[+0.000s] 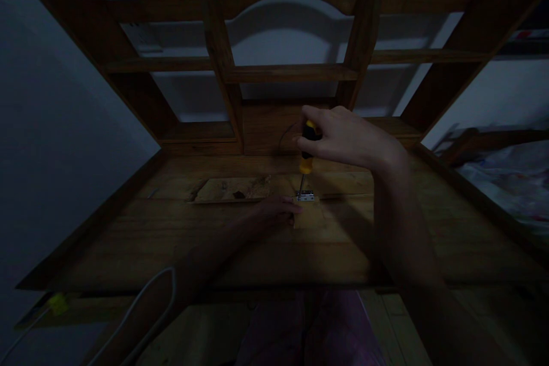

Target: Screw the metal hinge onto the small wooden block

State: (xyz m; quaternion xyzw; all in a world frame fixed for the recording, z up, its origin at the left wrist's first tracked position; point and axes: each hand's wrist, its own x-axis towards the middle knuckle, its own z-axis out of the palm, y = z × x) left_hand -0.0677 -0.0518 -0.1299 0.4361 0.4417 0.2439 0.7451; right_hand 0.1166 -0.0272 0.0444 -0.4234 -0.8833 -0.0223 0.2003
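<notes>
My right hand (pixel 338 134) is wrapped round the yellow and black handle of a screwdriver (pixel 306 164), which stands almost upright. Its thin shaft goes down to a small silver hinge (pixel 305 196), and the tip meets the hinge's left part. A small square wooden piece (pixel 309 215) lies just below the hinge on the wooden desktop (pixel 240 251). My left hand (pixel 281 209) is low on the desktop, its fingers pressed against the left side of that piece and close to the hinge. Dim light hides the exact finger grip and any screw.
A wooden shelf unit (pixel 291 73) rises at the back of the desk. Left of the hinge lies a long wooden strip (pixel 223 189) with small dark bits and shavings. A pale cord (pixel 171 280) loops by my left forearm; a yellow object (pixel 58 303) is at the lower left.
</notes>
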